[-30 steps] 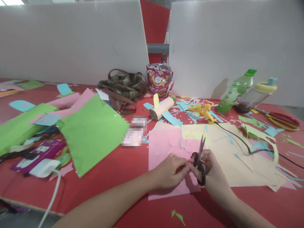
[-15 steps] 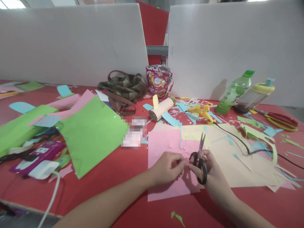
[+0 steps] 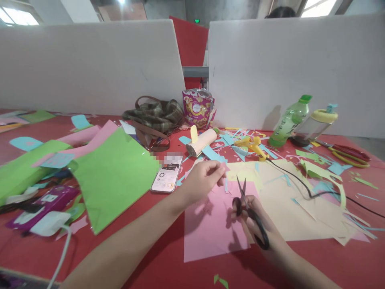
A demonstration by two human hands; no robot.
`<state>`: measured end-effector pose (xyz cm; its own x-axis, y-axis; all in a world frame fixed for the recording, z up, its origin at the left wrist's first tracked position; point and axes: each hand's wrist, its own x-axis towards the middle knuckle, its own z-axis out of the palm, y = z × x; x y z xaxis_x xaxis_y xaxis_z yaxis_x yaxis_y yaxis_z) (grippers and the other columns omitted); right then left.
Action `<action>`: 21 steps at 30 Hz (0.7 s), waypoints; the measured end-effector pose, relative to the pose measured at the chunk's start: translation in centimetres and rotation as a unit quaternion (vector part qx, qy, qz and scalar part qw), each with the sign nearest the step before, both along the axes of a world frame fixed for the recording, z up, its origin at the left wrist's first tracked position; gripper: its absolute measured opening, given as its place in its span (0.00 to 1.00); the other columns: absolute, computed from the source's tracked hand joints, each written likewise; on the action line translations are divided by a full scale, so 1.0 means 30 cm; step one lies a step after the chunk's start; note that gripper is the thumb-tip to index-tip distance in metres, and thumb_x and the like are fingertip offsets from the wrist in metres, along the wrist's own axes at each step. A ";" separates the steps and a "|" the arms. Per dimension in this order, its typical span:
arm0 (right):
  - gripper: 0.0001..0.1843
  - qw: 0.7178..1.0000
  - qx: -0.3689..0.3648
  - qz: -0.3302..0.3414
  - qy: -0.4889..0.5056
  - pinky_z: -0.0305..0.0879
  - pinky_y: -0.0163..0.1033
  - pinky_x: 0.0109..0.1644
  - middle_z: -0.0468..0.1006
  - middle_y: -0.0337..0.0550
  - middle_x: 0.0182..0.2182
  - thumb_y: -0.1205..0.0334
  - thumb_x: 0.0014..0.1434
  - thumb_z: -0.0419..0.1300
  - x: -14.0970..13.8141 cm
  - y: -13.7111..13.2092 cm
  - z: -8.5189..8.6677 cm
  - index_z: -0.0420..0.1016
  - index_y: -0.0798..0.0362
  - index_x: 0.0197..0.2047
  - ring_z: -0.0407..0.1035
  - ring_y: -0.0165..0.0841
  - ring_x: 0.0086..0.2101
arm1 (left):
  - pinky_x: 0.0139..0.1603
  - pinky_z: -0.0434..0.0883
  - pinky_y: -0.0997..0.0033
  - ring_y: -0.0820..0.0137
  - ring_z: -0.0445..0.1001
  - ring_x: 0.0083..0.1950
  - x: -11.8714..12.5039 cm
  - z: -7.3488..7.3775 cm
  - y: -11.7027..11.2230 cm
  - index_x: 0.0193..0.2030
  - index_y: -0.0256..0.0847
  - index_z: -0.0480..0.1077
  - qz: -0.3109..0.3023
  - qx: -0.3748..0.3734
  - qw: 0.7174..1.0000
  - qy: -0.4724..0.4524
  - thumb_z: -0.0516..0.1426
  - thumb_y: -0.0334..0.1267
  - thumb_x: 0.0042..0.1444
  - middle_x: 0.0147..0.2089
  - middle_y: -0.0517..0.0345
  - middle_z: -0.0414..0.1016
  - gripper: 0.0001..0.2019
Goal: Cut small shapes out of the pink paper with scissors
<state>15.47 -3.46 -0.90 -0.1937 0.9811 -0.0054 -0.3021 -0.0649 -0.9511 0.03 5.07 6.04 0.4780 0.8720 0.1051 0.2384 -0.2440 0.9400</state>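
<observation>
My right hand [image 3: 255, 218] holds black-handled scissors [image 3: 242, 190], fingers in the loops and blades slightly parted, pointing away from me. Under both hands lies a pink paper sheet [image 3: 204, 237]. My left hand [image 3: 206, 178] is raised over its far part, fingers curled and thumb pressed in a pinch. Pink shows by those fingertips, but I cannot tell whether it is a held scrap or paper behind. Beyond the left hand lies a pale paper-covered roll [image 3: 201, 144] with a yellow tab standing up and blue pieces beside it.
A yellow glue gun [image 3: 249, 144] trails a black cord across cream paper [image 3: 279, 216]. Right: a green bottle [image 3: 290, 120], a clear jar [image 3: 315, 126] and pliers [image 3: 349, 154]. Left: a phone [image 3: 167, 174], green sheets [image 3: 114, 180] and a white plug [image 3: 51, 222]. A snack bag [image 3: 198, 108] stands behind.
My hands, close together over the pink sheet before, are now apart. The left went up and away to the left; the right dropped slightly with the scissors. The view has tilted up a little.
</observation>
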 end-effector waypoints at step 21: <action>0.22 0.999 -0.026 -0.004 -0.038 0.60 0.41 0.34 0.66 0.42 0.32 0.45 0.38 0.62 0.015 0.012 -0.062 0.61 0.49 0.31 0.62 0.36 0.32 | 0.29 0.61 0.77 0.77 0.64 0.26 0.008 0.000 -0.031 0.21 0.37 0.59 -0.044 -0.011 0.995 0.091 0.44 0.37 0.55 0.22 0.63 0.65 0.13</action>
